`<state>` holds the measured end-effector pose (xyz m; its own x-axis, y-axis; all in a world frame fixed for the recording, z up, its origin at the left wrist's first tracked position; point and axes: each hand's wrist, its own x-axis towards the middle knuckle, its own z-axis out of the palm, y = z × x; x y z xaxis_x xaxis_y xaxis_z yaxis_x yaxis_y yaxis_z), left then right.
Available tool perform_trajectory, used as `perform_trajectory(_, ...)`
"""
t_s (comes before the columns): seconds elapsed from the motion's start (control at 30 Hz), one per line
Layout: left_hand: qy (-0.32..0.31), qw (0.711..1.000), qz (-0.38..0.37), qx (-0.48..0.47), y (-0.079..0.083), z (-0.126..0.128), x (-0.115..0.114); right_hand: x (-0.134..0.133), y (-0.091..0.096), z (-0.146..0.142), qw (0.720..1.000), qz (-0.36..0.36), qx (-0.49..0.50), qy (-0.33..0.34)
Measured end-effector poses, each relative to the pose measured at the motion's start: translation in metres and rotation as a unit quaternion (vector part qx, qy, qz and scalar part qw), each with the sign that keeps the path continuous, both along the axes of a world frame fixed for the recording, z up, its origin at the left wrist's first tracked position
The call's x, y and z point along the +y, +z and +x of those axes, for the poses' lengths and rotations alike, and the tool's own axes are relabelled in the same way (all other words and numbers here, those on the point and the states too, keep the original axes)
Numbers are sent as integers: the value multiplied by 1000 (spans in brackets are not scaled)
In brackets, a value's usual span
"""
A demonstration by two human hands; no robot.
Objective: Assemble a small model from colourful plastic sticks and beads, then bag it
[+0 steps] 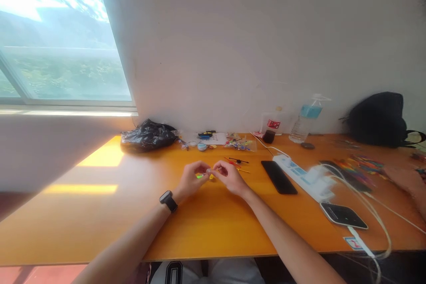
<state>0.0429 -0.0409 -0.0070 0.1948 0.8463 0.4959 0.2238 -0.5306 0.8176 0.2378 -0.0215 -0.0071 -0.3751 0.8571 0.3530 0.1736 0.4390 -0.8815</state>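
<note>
1. Wooden table [83, 222] is sunlit at L, w/ window [66, 62] beyond its far L corner.
2. Tiny pale piece [209, 171], approx. mid-table, is pinched narrowly btwn L hand [195, 179] & R hand [231, 179] fingertips; yellow piece [211, 177] just below.
3. Step, prob.: fine fingertip work; steady pinch seems called for next.
4. Black plastic bag [148, 136] is set nr far edge; power strip [296, 174] toward R edge.

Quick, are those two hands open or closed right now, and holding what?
Left hand: closed, pinching a small pale piece, too tiny to identify.
Right hand: closed, pinching at the same piece.
</note>
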Motion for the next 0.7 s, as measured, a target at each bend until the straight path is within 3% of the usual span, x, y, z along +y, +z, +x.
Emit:
perform_trajectory(0.13, -35, 994, -64, -77, 1, 0, 1, -5, 5, -3, 999, -17, 28, 22)
perform_trajectory(0.27, -115, 950, -187, -223, 6, -3, 5, -7, 13, 1, 999, -22, 49, 3)
perform_trajectory(0.37, -138, 933, -244, -225, 10, -6, 5, -8, 15, 3, 997, -40, 67, 10)
perform_trajectory(0.53, -151, 938, -247, -191, 12, -6, 1, -5, 9, 1, 998, -33, 60, 4)
perform_trajectory(0.7, -135, 951, -219, -173, 13, -6, -1, 3, 3, 2, 998, 42, 10, -52)
